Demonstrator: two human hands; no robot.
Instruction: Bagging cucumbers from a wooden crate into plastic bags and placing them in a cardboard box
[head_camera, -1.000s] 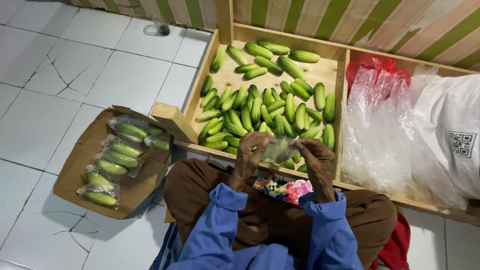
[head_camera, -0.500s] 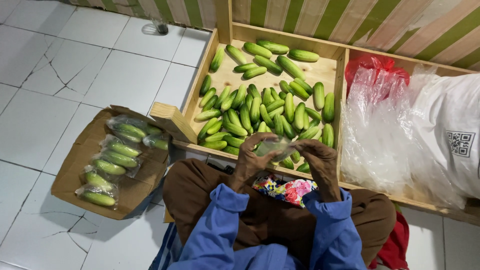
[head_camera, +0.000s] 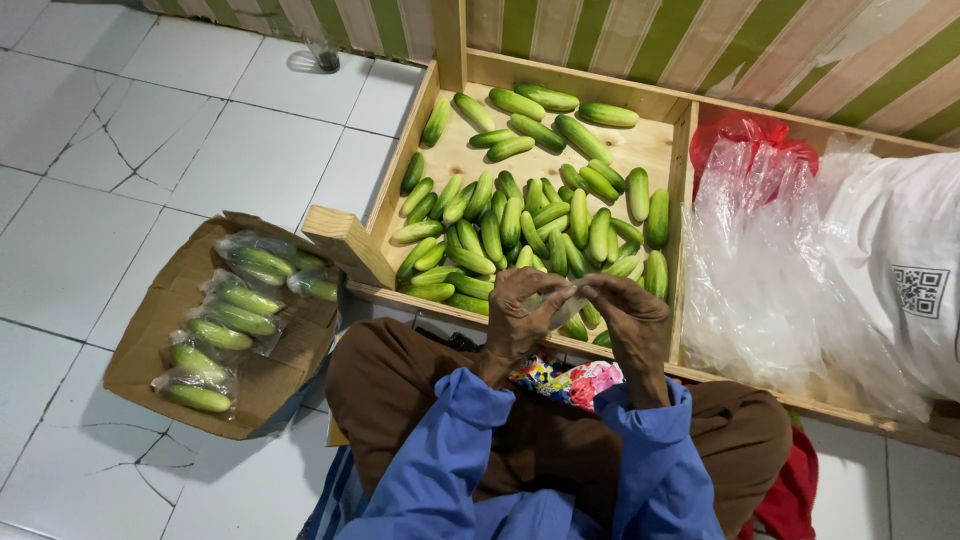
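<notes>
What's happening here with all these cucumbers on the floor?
A person in blue sleeves sits on the tiled floor. Their left hand and right hand meet in front of them and pinch a small clear plastic bag between the fingers. Just beyond the hands, a wooden crate holds a heap of loose cucumbers. To the person's left, a flattened cardboard box carries bagged cucumbers. The crate's other compartment is stuffed with clear plastic bags.

Bagged cucumbers (head_camera: 222, 325) (in cardboard (head_camera: 150, 340)), white sack (head_camera: 900, 260)
</notes>
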